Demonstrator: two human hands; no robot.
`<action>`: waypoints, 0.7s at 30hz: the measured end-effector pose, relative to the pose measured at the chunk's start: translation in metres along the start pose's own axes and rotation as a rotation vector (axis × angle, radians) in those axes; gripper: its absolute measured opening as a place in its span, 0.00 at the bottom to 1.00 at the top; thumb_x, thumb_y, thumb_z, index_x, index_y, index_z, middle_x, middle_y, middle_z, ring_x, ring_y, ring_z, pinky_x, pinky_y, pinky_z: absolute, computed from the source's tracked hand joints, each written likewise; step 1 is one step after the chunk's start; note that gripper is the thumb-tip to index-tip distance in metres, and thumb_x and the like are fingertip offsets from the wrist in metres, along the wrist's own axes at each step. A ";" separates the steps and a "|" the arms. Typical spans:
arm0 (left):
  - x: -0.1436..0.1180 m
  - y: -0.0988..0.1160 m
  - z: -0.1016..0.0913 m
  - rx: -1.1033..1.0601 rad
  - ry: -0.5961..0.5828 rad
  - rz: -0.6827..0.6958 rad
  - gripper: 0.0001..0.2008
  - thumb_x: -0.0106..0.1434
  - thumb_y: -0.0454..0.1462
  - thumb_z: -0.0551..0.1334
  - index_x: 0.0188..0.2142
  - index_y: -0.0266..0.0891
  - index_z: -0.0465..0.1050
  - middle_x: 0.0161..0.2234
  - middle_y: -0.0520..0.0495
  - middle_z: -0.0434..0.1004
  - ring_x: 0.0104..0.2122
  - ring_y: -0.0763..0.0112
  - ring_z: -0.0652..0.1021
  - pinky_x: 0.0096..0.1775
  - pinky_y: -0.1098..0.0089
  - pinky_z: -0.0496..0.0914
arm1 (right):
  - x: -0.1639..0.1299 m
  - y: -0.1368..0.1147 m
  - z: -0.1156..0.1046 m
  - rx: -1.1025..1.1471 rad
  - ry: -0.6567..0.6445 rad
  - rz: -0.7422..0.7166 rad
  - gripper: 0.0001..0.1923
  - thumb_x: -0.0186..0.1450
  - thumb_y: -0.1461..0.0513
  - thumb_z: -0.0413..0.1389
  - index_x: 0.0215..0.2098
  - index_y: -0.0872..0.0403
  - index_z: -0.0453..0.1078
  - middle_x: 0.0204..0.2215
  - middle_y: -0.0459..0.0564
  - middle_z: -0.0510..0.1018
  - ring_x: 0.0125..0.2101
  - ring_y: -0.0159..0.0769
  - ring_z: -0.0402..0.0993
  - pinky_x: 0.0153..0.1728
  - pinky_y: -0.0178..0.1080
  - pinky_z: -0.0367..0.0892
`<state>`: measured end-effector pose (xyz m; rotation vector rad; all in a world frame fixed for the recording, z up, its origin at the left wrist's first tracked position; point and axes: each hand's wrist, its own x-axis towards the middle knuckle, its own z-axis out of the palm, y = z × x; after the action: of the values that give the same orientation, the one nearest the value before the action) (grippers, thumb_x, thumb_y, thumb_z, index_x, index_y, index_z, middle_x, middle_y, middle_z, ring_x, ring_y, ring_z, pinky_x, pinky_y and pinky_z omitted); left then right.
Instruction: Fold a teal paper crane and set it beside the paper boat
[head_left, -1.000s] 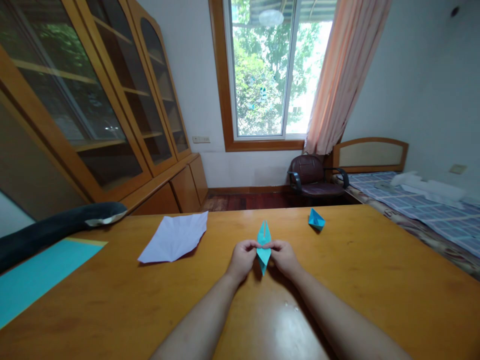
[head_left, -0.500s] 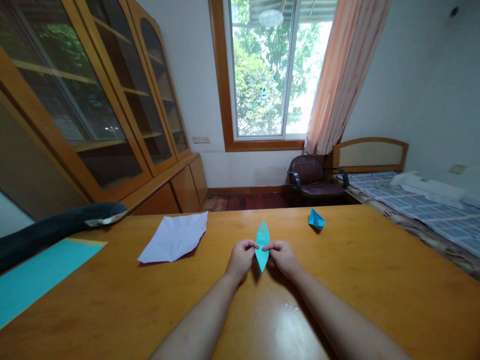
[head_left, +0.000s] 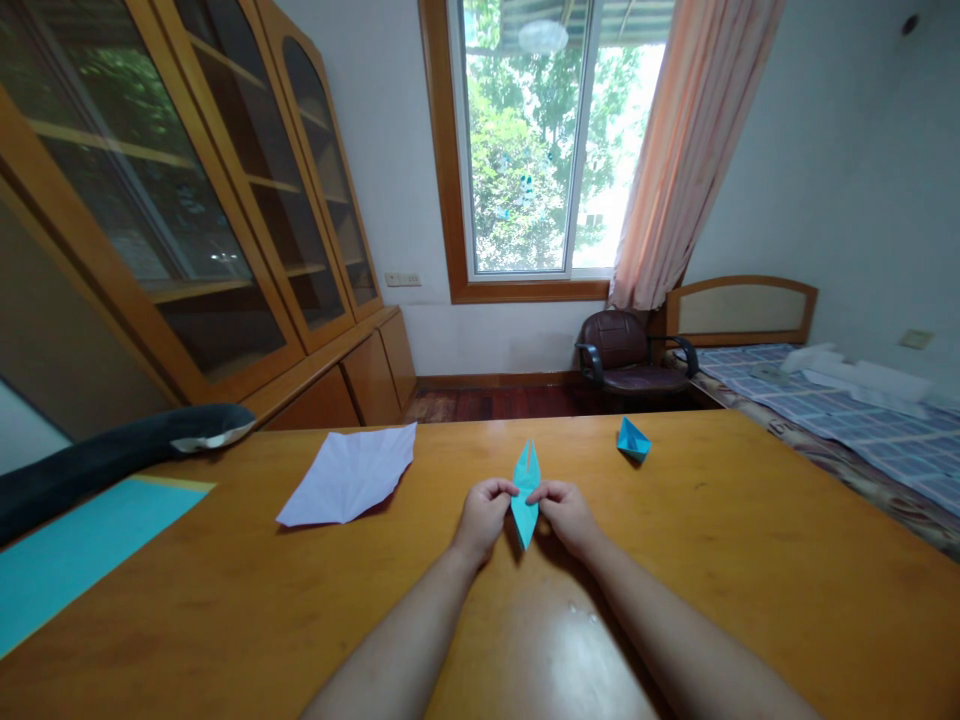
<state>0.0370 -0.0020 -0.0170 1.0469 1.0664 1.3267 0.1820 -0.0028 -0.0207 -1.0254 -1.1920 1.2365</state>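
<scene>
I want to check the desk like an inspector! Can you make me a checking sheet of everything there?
Surface: wooden table, glossy, with a few small drops near the arms.
Job's things: blue folded paper, long and pointed, two tips pointing away, pinched at its middle.
Clutter: creased white sheet; small blue fold; teal sheet; dark plush toy.
Grippers: left hand and right hand each pinch a side of the folded paper.
Cables: nothing seen.
Surroundings: glass-door cabinet, window, curtain, chair, bed.
</scene>
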 end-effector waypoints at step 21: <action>0.001 0.002 0.002 -0.001 0.009 0.033 0.05 0.44 0.34 0.66 0.23 0.35 0.72 0.21 0.53 0.74 0.23 0.74 0.72 0.29 0.74 0.67 | 0.001 -0.001 0.003 0.149 -0.046 -0.004 0.15 0.48 0.58 0.62 0.24 0.51 0.60 0.17 0.37 0.66 0.18 0.27 0.61 0.22 0.31 0.58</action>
<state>0.0389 -0.0014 -0.0150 1.0627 1.0590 1.3589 0.1790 -0.0023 -0.0195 -0.8883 -1.1181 1.3307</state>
